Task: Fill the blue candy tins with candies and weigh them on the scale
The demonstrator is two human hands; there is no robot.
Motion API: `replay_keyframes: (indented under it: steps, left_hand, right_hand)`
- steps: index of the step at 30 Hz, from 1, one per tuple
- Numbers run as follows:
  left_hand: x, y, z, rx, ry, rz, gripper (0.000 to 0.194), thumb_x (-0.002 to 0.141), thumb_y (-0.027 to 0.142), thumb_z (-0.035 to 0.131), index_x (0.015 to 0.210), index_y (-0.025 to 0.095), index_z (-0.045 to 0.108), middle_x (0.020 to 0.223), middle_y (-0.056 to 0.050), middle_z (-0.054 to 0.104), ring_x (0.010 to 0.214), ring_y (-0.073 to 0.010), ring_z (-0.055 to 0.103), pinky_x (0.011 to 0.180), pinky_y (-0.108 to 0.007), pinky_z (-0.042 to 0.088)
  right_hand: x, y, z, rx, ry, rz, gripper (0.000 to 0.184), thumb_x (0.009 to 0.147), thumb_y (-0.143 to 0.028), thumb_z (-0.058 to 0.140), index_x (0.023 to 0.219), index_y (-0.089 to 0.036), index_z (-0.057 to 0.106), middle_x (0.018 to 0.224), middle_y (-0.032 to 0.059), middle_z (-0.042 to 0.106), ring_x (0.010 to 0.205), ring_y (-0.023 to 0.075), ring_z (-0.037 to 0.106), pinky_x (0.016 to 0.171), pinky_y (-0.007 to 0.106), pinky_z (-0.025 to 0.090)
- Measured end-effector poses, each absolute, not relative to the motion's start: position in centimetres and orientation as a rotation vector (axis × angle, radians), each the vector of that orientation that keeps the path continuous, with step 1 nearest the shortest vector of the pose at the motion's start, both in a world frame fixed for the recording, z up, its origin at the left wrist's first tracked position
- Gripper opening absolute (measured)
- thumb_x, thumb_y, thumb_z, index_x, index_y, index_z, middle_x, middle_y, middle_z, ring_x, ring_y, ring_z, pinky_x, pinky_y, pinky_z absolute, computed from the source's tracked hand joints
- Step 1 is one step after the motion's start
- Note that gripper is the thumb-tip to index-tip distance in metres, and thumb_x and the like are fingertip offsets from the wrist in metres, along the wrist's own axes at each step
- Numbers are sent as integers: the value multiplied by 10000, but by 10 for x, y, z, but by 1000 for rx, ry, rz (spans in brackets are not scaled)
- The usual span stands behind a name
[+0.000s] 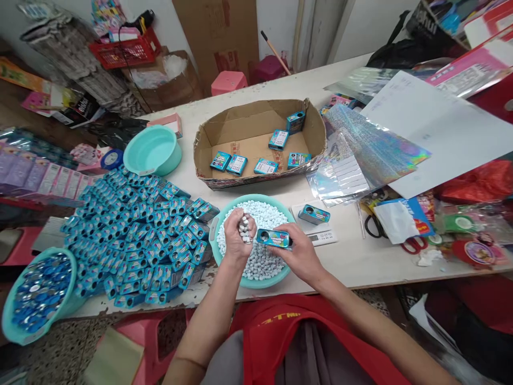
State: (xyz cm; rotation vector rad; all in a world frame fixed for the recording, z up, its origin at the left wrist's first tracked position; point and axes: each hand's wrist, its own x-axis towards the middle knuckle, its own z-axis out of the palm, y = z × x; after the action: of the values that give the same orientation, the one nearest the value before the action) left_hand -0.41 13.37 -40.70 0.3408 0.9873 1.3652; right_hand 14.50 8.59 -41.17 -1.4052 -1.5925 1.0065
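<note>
My left hand (pixel 239 233) is curled around a handful of small white candies (pixel 244 229), above a turquoise basin (pixel 215 251) full of similar pale candies (pixel 262 267). In my right hand (pixel 302 254) is a small blue candy box (pixel 273 238), held lying over the basin with its round opening on the side toward my left hand. Another blue box (pixel 315 214) rests on a white digital scale (pixel 324 237) just beyond my right hand. To the left of the basin, many blue boxes (pixel 160 219) stand packed together, round holes facing up.
Beyond the basin, a cut-down cardboard box (pixel 260 115) holds several blue boxes. An empty turquoise bowl (pixel 153 149) stands behind the packed boxes. A tub of blue and silver discs (pixel 42 294) is at far left. Shiny sheets (pixel 368 144) and scissors (pixel 413 245) lie on the right.
</note>
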Motion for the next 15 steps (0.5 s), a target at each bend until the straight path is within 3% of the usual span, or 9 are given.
replay_keyframes:
  steps: [4,9,15]
  left_hand:
    - [1,131,-396,384,940,1491,242,703,404,587,705,169,532,613,-7,592,426,-97,507,386,-201,326]
    - [5,129,-398,443,971,1554,333,738,353,636,536,161,455,478,43,428,429,-67,452,439,-200,355]
    - [10,127,-403,517,1126,1538,353,753,425,669,609,164,480,466,73,376,383,-39,365,382,-171,286]
  right_hand:
    - [132,87,-414,-1398,-1628,999,227,732,-242,700,922,-224,578,895,40,587,868,217,574,752,334,466]
    - [128,88,-416,-1424,-1616,981,228,717,-214,700,912,-221,583,898,40,595,870,220,573,756,337,459]
    - [124,89,-414,-1415,-1619,1004,218,708,-191,694,892,-222,583,873,29,591,860,214,567,748,331,451]
